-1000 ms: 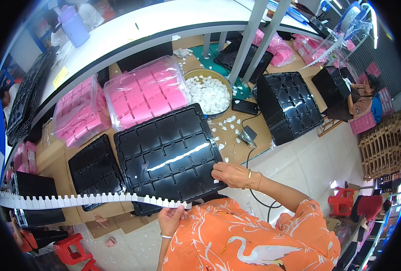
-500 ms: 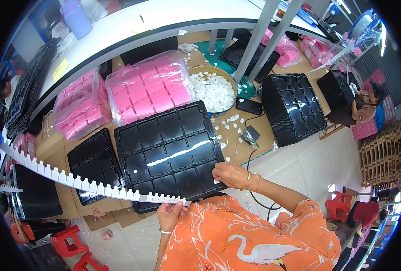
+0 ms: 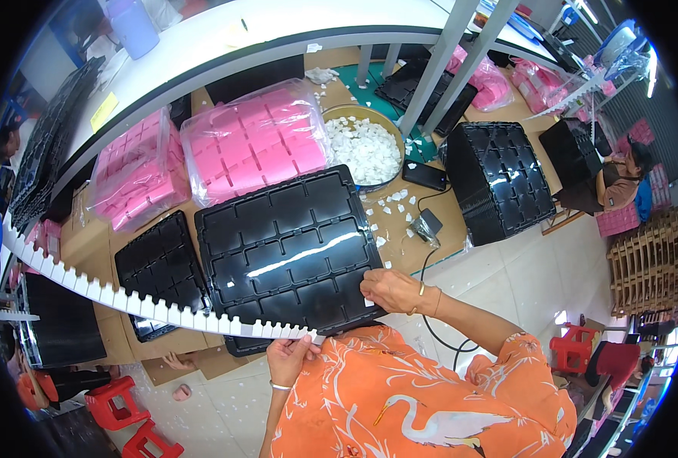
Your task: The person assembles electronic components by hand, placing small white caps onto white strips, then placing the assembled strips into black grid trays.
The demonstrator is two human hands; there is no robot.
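Observation:
A long white strip with a row of notched tabs (image 3: 156,311) curves from the far left across the cardboard to the front of a large black plastic tray (image 3: 285,252). My left hand (image 3: 289,360) pinches the strip's right end between thumb and fingers, close to my shirt. At the tray's near right corner, my right hand (image 3: 391,291) is closed, fingertips bunched against a small white piece (image 3: 368,302) on the tray's surface. Whether the fingers grip the piece or only press it is partly hidden. The tray has moulded compartments and a bright light reflection.
A smaller black tray (image 3: 163,267) lies to the left. Behind are pink trays in clear plastic (image 3: 255,141), a bowl of white scraps (image 3: 327,114), a phone (image 3: 424,175) and stacked black trays (image 3: 499,179). Grey posts (image 3: 438,72) rise at the back; a co-worker (image 3: 617,179) sits right.
My right hand has shifted very slightly on the tray, showing a little more of the white piece. My left hand and the strip have hardly moved.

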